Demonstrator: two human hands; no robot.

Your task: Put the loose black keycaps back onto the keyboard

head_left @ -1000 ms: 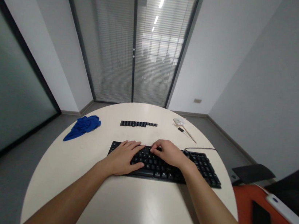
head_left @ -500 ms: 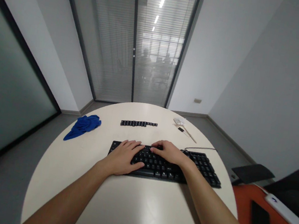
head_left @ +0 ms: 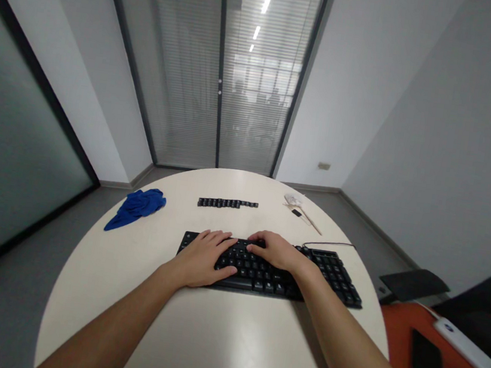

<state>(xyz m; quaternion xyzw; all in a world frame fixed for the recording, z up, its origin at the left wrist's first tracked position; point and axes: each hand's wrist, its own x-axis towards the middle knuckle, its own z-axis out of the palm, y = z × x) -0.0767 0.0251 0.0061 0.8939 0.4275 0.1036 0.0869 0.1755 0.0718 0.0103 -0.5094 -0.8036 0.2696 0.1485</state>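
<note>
A black keyboard lies across the table in front of me. My left hand rests flat over its left part, fingers stretched toward the far edge and thumb apart on the lower keys. At the upper row, near the middle, my right hand has its thumb and bent fingers drawn close together in a pinch. Whatever sits between those fingertips is hidden. Beyond the keyboard, loose black keycaps are lined up in rows.
A crumpled blue cloth lies at the table's left. Far right are a thin stick, a small black piece and clear plastic. The keyboard cable runs right. An orange chair holds a phone and a white bar.
Almost nothing differs. My right hand and forearm have shifted very slightly, while the left hand and the keyboard stay in place.
</note>
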